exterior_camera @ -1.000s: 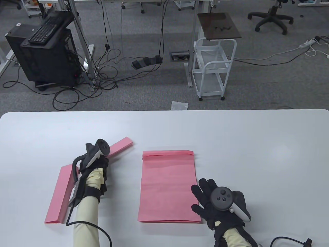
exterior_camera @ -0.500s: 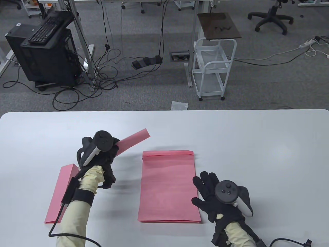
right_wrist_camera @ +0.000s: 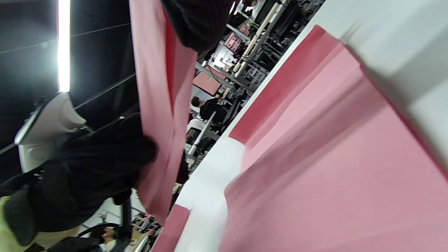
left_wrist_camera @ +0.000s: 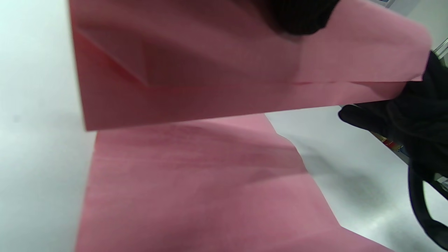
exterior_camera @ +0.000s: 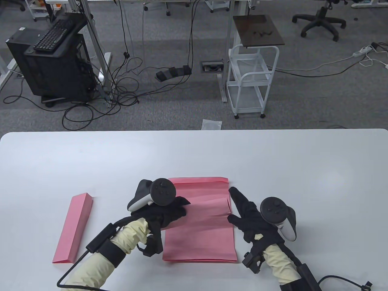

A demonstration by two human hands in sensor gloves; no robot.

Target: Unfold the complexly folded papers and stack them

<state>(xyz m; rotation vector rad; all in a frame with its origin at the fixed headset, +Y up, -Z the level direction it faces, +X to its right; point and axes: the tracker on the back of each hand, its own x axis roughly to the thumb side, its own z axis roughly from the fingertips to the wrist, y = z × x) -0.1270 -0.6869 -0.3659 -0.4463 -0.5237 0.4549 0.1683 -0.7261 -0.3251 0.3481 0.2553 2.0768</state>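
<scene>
White table (exterior_camera: 303, 169) nearest: both hands hold one folded pink strip (exterior_camera: 209, 207) just above the flat pink stack (exterior_camera: 200, 242), left hand (exterior_camera: 169, 212) gripping one end, right hand (exterior_camera: 245, 212) seemingly pinching the other. Unfolding is underway; next, pull the ends apart. Farther left lies another folded paper (exterior_camera: 74, 227).

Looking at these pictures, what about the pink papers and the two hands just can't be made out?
- Table view: folded paper blends with the unfolded sheet below; its outline is unclear.
- Table view: left hand fingertips hidden by its tracker.
- Right wrist view: right hand is cut off at the top edge.
- Sheet count in the stack: edges too thin.
</scene>
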